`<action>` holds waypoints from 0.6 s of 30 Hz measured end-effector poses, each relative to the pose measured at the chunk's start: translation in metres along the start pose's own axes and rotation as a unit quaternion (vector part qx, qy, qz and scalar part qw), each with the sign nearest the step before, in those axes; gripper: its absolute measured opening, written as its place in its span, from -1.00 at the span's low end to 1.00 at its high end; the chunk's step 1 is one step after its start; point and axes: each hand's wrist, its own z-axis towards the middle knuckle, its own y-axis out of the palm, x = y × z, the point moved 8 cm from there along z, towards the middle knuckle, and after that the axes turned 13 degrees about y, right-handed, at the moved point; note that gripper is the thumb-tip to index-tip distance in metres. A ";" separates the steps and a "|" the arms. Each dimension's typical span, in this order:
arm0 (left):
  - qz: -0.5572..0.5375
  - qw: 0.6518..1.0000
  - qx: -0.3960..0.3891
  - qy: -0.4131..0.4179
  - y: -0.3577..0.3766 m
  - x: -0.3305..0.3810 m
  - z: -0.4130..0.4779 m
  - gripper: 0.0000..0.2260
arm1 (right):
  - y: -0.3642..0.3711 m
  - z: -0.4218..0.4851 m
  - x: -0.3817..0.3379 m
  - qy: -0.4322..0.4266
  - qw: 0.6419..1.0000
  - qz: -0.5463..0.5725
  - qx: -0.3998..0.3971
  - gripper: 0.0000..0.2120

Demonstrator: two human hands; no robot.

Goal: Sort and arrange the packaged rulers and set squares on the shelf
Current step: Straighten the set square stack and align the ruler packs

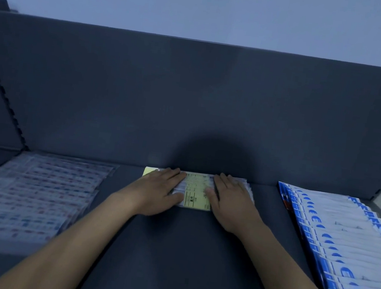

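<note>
A stack of clear-packed rulers with pale yellow labels (pixel 196 194) lies across the back middle of the dark shelf (pixel 178 251). My left hand (pixel 158 189) rests flat on the stack's left half, fingers straight. On the right half lies my right hand (pixel 231 198), also flat, thumb touching the yellow label. Both hands cover most of the packs; only the labelled middle strip and a yellow corner at the far left show.
A spread of clear packs with red and blue print (pixel 27 194) covers the shelf's left part. Blue-and-white packs (pixel 346 238) overlap in a row along the right side. The shelf's back panel (pixel 189 105) rises directly behind the stack.
</note>
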 end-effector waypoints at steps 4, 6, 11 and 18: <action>0.008 0.999 -0.030 -0.018 -0.004 0.005 0.000 -0.43 | 0.002 -0.002 -0.002 0.010 0.999 -0.018 -0.051 -0.42; 0.010 0.998 -0.053 -0.028 -0.001 0.011 -0.005 -0.42 | 0.005 -0.011 -0.001 0.009 0.996 -0.028 -0.079 -0.42; -0.038 0.998 -0.039 -0.043 0.004 0.017 -0.017 -0.45 | 0.002 -0.023 0.000 0.013 0.991 -0.041 -0.128 -0.41; 0.006 0.996 0.039 -0.076 0.008 0.016 -0.031 -0.34 | 0.004 -0.031 0.005 0.034 0.994 -0.065 -0.083 -0.41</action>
